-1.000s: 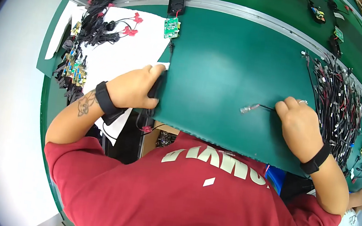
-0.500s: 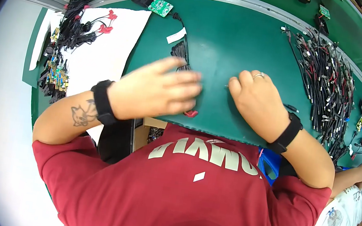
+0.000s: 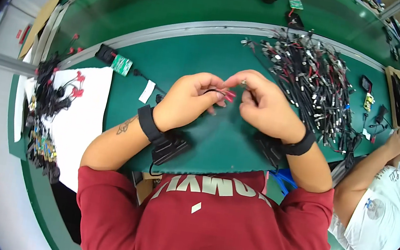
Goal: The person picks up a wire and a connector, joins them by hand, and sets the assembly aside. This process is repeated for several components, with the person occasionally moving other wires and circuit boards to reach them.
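My left hand (image 3: 189,95) is raised over the green table and closed around a thin black cable with red ends (image 3: 230,95), which stick out past the fingertips. Close beside it, my right hand (image 3: 271,109) has its fingers curled. Its index finger reaches across to the left fingertips at the red wires. What the right fingers pinch, if anything, is too small to make out. A black adapter case with a green circuit board (image 3: 122,65) lies beyond my left hand, its cord running toward the wrist. A white label (image 3: 147,91) hangs on that cord.
Black cables with metal ends (image 3: 313,84) form a large heap at the right. To the left, red-tipped cables (image 3: 75,88) and circuit boards (image 3: 44,144) lie on and beside a white sheet (image 3: 82,124). A metal rail (image 3: 198,25) borders the table; a co-worker (image 3: 377,211) sits at the right.
My hands have come together, and the left now holds the red-ended cable. The whole view has shifted, so the cable heap and circuit board appear further left and lower.
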A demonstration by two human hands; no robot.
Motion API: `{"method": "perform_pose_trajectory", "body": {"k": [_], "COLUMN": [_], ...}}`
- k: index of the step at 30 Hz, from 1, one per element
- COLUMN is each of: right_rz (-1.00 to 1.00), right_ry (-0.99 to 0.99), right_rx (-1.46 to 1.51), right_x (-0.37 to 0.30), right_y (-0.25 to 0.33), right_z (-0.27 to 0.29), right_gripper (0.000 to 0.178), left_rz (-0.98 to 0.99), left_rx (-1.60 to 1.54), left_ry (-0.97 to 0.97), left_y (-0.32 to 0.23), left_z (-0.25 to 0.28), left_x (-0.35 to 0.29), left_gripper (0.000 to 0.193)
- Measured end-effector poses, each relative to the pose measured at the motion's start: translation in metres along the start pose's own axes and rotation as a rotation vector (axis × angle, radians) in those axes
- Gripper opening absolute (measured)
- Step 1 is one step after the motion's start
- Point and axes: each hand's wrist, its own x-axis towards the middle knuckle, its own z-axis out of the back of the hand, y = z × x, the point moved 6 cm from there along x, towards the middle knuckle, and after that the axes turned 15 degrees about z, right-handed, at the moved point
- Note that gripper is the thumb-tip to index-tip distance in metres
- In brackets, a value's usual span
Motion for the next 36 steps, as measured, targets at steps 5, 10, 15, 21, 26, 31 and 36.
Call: {"method": "perform_pose_trajectory", "body": {"k": [5, 10, 15, 21, 26, 31, 36], "right_rz": [0.055, 0.0, -0.017, -0.24, -0.194, -0.24, -0.127], "right_ry": [-0.114, -0.141, -0.061, -0.24, -0.099, -0.089, -0.219], "right_rx": [-0.135, -0.096, -0.093, 0.599, 0.67, 0.53, 0.42], "right_x": [-0.001, -0.001, -0.002, -0.007, -0.002, -0.006, -0.006], "right_y": [-0.006, -0.015, -0.016, -0.019, -0.012, -0.011, -0.008], "right_z": [0.006, 0.004, 0.001, 0.002, -0.004, -0.009, -0.015], "right_gripper": [0.025, 0.017, 0.019, 0.022, 0.022, 0.018, 0.008], "left_rz": [0.034, -0.15, -0.286, -0.195, -0.042, 0.019, 0.188], "left_rx": [-0.107, -0.043, 0.59, 0.271, -0.141, -0.342, -0.747], "left_ry": [-0.006, -0.047, -0.174, -0.236, -0.114, -0.026, 0.215], "left_y": [0.005, -0.01, -0.026, -0.027, -0.016, -0.012, -0.003], "left_z": [0.003, -0.003, -0.003, 0.01, 0.006, 0.005, -0.008], "left_x": [0.006, -0.002, -0.013, -0.01, -0.006, -0.005, -0.004], "left_gripper": [0.013, 0.024, 0.02, 0.015, 0.02, 0.023, 0.024]}}
